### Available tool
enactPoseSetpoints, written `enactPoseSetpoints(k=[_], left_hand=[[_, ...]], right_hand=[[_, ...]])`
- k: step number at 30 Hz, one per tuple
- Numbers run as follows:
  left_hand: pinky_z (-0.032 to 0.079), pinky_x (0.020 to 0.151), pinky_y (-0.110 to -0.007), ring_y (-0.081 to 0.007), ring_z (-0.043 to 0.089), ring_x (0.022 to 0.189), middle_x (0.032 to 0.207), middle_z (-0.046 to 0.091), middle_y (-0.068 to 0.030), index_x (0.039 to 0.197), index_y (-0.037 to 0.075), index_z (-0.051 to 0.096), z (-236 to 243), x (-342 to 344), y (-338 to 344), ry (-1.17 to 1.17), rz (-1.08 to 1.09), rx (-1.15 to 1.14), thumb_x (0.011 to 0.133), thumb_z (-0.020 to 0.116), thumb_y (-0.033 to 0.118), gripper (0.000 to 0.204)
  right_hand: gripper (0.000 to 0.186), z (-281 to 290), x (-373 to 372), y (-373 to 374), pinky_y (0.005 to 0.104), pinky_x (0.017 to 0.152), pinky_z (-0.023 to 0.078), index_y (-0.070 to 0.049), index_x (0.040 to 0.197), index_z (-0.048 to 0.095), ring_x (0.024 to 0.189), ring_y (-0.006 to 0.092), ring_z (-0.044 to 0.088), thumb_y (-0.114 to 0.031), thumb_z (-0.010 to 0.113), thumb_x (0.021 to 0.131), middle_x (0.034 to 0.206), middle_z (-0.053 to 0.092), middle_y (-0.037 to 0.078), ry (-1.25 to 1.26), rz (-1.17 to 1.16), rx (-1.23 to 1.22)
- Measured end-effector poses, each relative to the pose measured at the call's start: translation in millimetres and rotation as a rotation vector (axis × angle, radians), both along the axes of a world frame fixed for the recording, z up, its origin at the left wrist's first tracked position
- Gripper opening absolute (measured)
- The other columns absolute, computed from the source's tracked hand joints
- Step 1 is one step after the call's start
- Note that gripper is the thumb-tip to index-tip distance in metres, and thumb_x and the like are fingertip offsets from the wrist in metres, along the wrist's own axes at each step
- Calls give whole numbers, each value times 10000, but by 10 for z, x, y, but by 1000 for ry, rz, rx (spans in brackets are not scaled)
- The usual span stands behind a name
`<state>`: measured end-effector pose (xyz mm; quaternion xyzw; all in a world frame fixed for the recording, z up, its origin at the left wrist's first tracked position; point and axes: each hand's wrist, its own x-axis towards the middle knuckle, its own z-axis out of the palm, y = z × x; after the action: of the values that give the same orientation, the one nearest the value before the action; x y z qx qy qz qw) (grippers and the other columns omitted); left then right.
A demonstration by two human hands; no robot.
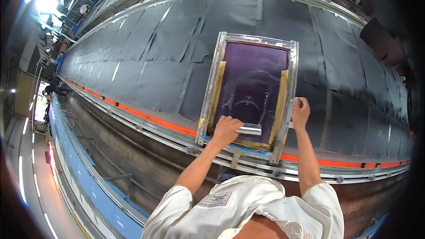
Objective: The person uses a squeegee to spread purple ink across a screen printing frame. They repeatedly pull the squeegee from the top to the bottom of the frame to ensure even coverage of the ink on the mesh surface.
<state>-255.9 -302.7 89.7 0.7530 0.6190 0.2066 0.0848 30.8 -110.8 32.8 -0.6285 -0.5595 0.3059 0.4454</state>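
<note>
A screen frame [293, 62] with purple mesh [252, 66] and yellow tape along its sides lies on the long table [168, 90]. My left hand [226, 129] is closed on a metal squeegee [250, 129], which rests across the lower part of the mesh. Pale marks form an arc and lines on the mesh. My right hand [300, 113] has curled fingers at the frame's right outer edge, by a small white piece; what exactly they grip is hidden.
Dark sheets [119, 48] cover the table, with a metal rail [336, 179] and orange strip [332, 163] along the near edge. A blue-covered table [84, 159] runs at lower left, where a person in dark clothing [55, 90] bends over farther along. Shelving or rails run behind.
</note>
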Motion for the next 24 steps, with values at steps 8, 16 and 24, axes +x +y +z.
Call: enactPoseSetpoints(k=[8,16,24], left_hand=[[448,849,-390,-231,673,888,925,747,-11,958,145,765,-578,249,217,35,96,-36,734,846,157,239],[498,799,-429,-302,703,823,826,739,-70,876,110,766,-548,203,462,-21,-56,-255,729,867,249,226],[534,723,-468,-352,698,768,775,721,-113,834,92,767,-211,-235,1411,28,-39,-150,706,878,220,212]], right_hand=[[233,-660,-5,279,386,713,508,-48,986,693,715,248,657,-278,659,993,785,669,105,29,101,62],[234,-800,217,315,413,763,516,-49,989,677,801,323,687,-282,661,979,828,682,141,-87,123,-84],[382,334,-578,360,440,917,525,-67,1074,730,977,383,690,-406,749,899,969,743,162,-195,852,-71]])
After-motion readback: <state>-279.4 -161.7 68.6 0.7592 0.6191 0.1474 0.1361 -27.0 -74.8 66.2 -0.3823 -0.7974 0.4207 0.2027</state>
